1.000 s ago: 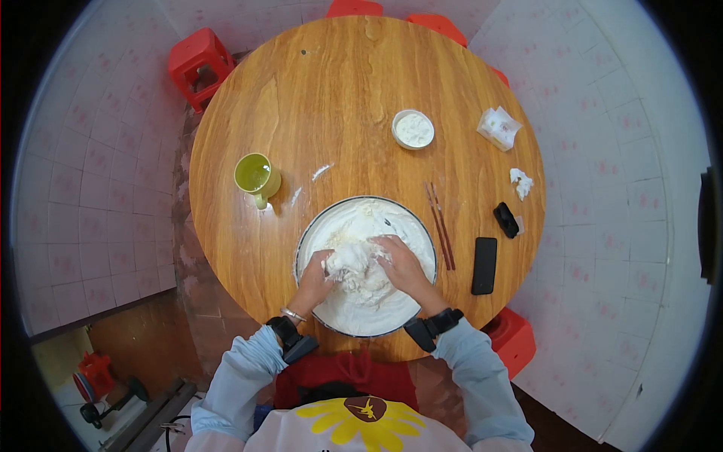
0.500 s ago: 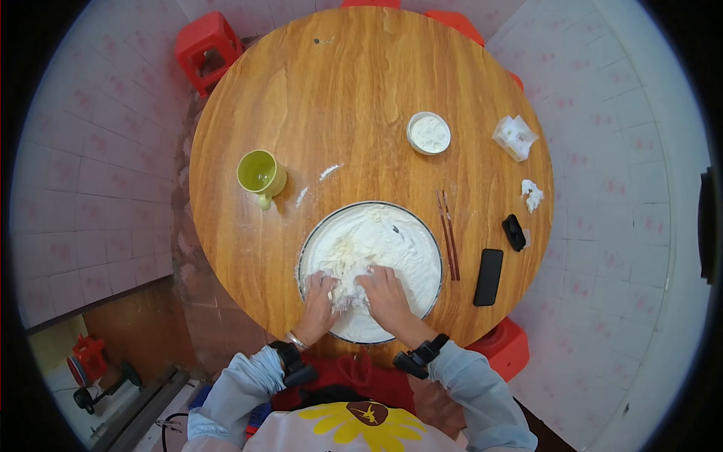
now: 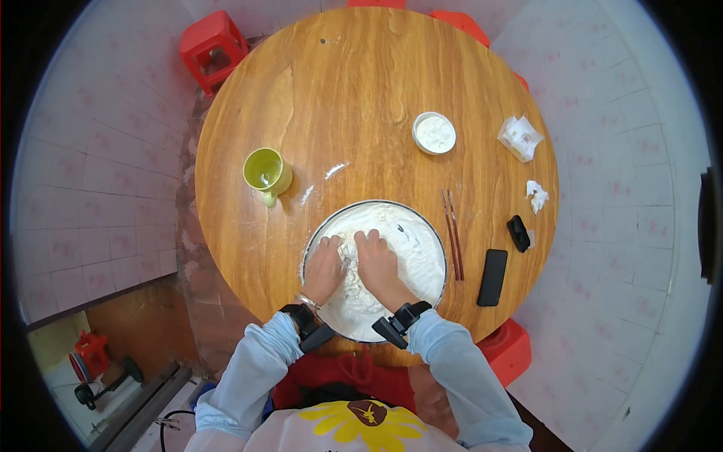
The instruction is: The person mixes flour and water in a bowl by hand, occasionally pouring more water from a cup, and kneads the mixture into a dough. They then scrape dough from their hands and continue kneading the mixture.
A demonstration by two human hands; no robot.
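Note:
A wide round basin [image 3: 376,201] with a dark rim stands near the front of the wooden table, holding white flour [image 3: 419,264]. Between my hands the flour is lumpy and slightly yellowish. My left hand [image 3: 324,270] is in the left part of the basin, its fingers curled into the flour. Beside it, a small gap away, my right hand [image 3: 378,265] grips at the flour near the middle, fingers bent and pointing forward. The fingertips of both hands are partly hidden. A small dark mark shows on the flour toward the back right.
A yellow-green mug [image 3: 266,175] stands left of the basin, near flour streaks [image 3: 337,170]. Behind is a white bowl of flour [image 3: 434,134]. Chopsticks [image 3: 453,237], a phone [image 3: 492,277], a black object [image 3: 517,233], crumpled tissue [image 3: 536,196] and a plastic packet [image 3: 520,138] lie right.
Both hands have moved forward in the basin, toward its far side, and the fingers are again in the flour. The view has shifted slightly.

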